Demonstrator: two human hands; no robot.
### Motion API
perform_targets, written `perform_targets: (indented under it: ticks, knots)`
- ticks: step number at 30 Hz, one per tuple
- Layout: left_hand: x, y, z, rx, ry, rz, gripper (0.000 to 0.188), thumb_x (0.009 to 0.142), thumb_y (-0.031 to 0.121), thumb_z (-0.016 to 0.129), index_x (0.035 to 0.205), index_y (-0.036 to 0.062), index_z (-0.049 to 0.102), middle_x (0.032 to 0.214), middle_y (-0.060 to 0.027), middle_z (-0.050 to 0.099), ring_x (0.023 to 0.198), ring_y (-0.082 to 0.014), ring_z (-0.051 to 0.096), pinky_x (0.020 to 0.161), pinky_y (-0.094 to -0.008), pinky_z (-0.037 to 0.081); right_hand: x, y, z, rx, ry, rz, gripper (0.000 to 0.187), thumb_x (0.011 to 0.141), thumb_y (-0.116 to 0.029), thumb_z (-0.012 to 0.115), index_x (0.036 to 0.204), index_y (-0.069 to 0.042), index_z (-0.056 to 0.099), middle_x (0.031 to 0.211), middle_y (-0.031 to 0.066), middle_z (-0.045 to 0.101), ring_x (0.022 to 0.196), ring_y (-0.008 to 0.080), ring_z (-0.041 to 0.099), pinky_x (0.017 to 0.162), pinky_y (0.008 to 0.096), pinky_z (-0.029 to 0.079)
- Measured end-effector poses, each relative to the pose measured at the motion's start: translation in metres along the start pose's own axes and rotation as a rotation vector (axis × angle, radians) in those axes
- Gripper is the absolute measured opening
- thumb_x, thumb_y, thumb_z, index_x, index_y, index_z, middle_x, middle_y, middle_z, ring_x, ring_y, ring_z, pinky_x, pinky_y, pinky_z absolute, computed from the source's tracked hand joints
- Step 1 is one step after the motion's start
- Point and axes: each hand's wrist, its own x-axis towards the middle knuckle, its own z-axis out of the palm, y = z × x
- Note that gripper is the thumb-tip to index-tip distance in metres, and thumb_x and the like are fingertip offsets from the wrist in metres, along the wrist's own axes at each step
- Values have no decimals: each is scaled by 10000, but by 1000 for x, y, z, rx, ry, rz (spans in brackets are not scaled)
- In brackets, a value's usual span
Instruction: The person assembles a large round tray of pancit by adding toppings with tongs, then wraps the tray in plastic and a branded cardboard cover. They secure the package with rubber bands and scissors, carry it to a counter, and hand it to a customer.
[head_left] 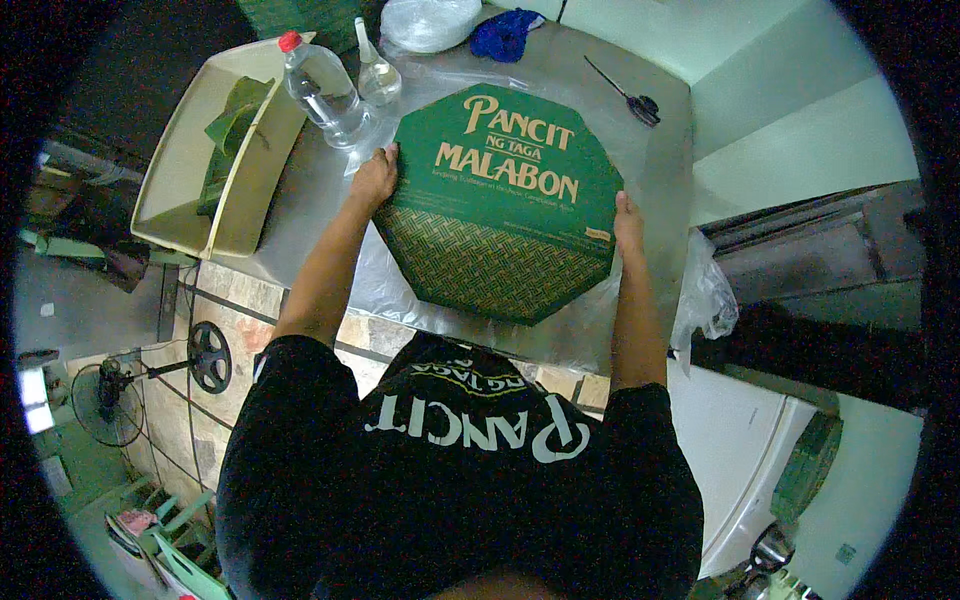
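Between my two hands is a large green octagonal food box (500, 215), its printed lid facing up and a woven pattern along its near part. My left hand (376, 176) grips the box's left edge, and my right hand (628, 224) has hold of the right edge. Most fingers of both hands are hidden behind or under the box. Under it lies clear plastic sheeting (385, 285) on the metal table (665, 160). I cannot tell whether the box rests on the table or is slightly lifted.
Left of the box stand a red-capped clear bottle (325, 95) and a long-necked bottle (378, 80). A cream bin (235, 215) holds green leaves. Scissors (630, 95), a blue cloth (505, 36) and a plastic bundle (430, 22) lie at the far side. A fan (105, 400) stands lower left.
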Motion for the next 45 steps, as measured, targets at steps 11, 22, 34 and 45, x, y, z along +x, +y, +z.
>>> perform_targets:
  ticks: [11, 22, 34, 45]
  knots:
    - [18, 7, -54, 18, -99, -50, 642, 964, 522, 177, 1135, 53, 581, 1056, -281, 603, 1031, -453, 555, 897, -514, 428, -1, -84, 2, -167, 29, 120, 506, 961, -431, 385, 1054, 2, 629, 1002, 235, 628, 928, 409, 585, 819, 456, 448]
    - [90, 63, -13, -1, 279, 130, 283, 930, 288, 475, 1130, 91, 506, 1072, -196, 549, 970, -395, 547, 806, -464, 447, 98, -69, -3, -501, 75, -106, 323, 913, -176, 442, 1205, -70, 528, 1055, 216, 559, 1007, 388, 515, 866, 471, 421]
    - [389, 253, 80, 263, -17, 641, 441, 876, 377, 543, 1233, 122, 498, 1167, -104, 513, 1094, -295, 494, 910, -441, 399, 402, -105, 109, -320, -356, -286, 327, 929, -224, 491, 1215, -65, 500, 1170, 177, 515, 1072, 363, 507, 914, 444, 413]
    - [499, 253, 94, -85, -643, 532, 442, 887, 471, 529, 1025, 72, 659, 993, -183, 577, 982, -354, 571, 875, -419, 451, 481, -60, 151, 29, -778, -140, 432, 978, -387, 364, 1064, -13, 561, 1077, 227, 555, 1060, 395, 518, 922, 468, 407]
